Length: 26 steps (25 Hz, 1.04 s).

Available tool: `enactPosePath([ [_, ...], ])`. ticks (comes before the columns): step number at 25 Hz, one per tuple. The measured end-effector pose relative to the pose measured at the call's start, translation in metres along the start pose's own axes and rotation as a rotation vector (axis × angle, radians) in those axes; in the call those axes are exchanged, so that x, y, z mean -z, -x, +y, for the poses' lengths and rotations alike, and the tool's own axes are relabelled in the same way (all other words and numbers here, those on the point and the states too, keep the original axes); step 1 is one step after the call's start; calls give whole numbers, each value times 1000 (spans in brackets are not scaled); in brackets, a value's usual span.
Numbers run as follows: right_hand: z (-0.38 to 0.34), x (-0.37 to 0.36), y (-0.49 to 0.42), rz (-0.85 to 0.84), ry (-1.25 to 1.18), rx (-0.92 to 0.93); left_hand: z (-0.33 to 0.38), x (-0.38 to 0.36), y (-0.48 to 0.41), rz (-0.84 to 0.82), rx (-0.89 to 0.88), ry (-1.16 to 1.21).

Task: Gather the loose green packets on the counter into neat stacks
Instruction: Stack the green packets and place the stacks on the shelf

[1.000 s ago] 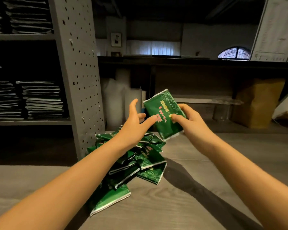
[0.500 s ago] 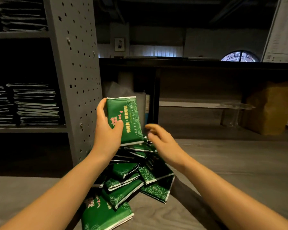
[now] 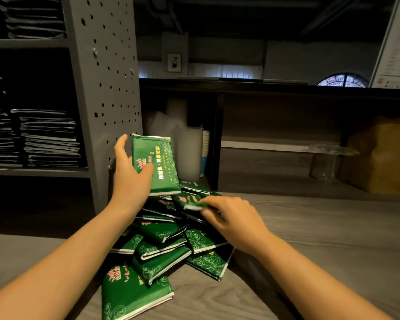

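Your left hand point(image 3: 129, 181) grips one green packet point(image 3: 157, 162) upright above the loose pile point(image 3: 166, 250) by the table's point(image 3: 321, 239) far edge. Your right hand point(image 3: 236, 218) pinches the top packet point(image 3: 189, 200). The table extends rightward.

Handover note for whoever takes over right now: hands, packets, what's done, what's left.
Left hand holds the upright packet above the pile's far end.
Right hand pinches the top packet of the pile.
The pile lies jumbled on the counter.
Done: one packet lifted; no neat stack in view yet.
Left: gather and stack nearly the whole pile.
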State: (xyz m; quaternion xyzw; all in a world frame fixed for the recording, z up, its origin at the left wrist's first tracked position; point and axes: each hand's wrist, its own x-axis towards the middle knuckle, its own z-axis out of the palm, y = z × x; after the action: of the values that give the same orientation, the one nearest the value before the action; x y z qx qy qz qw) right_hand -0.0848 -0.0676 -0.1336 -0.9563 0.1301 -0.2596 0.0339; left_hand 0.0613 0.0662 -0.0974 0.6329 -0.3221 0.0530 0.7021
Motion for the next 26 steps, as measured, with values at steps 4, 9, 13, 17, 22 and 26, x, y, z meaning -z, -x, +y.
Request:
enactPosePath([
  [4, 14, 8, -4, 409, -514, -137, -3, -1, -5, 18, 124, -4],
  [9, 2, 10, -2, 543, -627, -45, -6, -13, 3, -132, 296, 16],
  [13, -14, -3, 1, 320, -367, 74, -2, -23, 14, -222, 401, 269],
  [17, -17, -7, 2, 97, -409, 143, 0, -24, 20, -214, 338, 287],
  [22, -2, -7, 3, 7, -329, -130, -1, -16, 10, -77, 259, 237],
  [26, -1, -12, 5, -158, -91, -142, -3, -14, 7, -56, 227, 211],
])
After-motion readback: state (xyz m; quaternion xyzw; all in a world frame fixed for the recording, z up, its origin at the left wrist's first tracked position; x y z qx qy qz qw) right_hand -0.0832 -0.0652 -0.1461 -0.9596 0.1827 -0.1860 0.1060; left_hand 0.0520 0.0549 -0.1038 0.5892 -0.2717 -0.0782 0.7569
